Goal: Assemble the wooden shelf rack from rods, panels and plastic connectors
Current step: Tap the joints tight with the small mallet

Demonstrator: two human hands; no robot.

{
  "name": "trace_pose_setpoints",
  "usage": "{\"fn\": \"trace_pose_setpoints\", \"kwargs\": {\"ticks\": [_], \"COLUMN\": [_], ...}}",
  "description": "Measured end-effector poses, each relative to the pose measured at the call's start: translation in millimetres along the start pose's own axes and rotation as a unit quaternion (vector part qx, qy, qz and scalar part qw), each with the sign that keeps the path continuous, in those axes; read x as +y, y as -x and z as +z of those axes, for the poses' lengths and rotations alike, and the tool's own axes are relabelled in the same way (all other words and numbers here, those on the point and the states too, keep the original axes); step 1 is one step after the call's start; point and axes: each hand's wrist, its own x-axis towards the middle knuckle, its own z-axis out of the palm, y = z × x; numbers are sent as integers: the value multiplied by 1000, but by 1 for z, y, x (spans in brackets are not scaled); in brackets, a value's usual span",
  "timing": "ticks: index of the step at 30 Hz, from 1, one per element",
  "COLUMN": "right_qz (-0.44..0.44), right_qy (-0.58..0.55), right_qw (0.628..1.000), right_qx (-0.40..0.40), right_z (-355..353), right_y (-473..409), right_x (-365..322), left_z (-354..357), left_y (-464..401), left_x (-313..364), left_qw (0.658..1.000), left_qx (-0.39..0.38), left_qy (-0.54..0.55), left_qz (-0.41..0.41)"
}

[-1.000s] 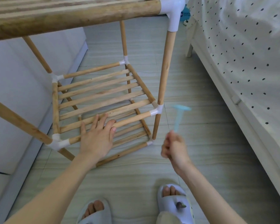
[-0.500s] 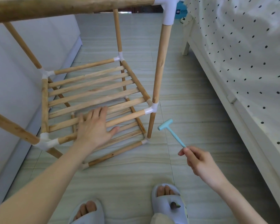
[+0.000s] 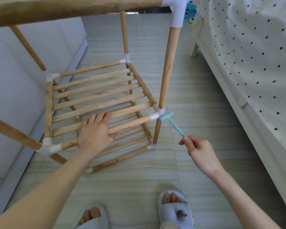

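Note:
The wooden shelf rack [image 3: 96, 95] stands on the floor, its rods joined by white plastic connectors. My left hand [image 3: 96, 134] lies flat with spread fingers on the front rod and slats of the middle slatted shelf. My right hand [image 3: 200, 152] pinches the handle end of a small light-blue plastic hammer [image 3: 170, 120]. The hammer's head touches the white corner connector [image 3: 158, 114] at the front right of the middle shelf, where the upright rod [image 3: 168, 63] meets it. A lower slatted shelf shows beneath. The top shelf's front rod and white corner connector [image 3: 177, 12] cross the top of the view.
A bed with a white dotted sheet [image 3: 254, 55] and white frame runs along the right. A white cabinet or wall panel [image 3: 15, 71] stands close on the left. My feet in pale slippers [image 3: 173, 210] stand on the tiled floor just before the rack.
My right hand has swung the hammer down and leftward, from raised upright to its head meeting the front right connector. My left hand stayed flat on the middle shelf.

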Motion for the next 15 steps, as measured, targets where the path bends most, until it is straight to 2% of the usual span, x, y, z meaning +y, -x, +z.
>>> {"fn": "trace_pose_setpoints", "kwargs": {"ticks": [3,7,10,12,13,15], "right_qz": [-6,30,20,-30,-81,-193], "right_qy": [0,-86,-89,-29,36,188], "right_qw": [1000,995,996,999,996,963], "right_qx": [-15,46,-17,-32,-19,-7], "right_z": [-4,-14,-19,-22,-24,-29], "right_y": [0,14,28,35,38,40], "right_x": [3,21,33,39,40,29], "left_z": [-2,-5,-7,-8,-8,-6], "left_y": [1,2,-3,-9,-12,-16], "left_x": [-5,-21,-36,-47,-52,-61], "left_qw": [1000,999,998,997,996,995], "left_qx": [2,3,-2,-17,-23,-26], "left_qy": [17,30,42,48,48,35], "left_qz": [14,34,54,66,74,85]}}
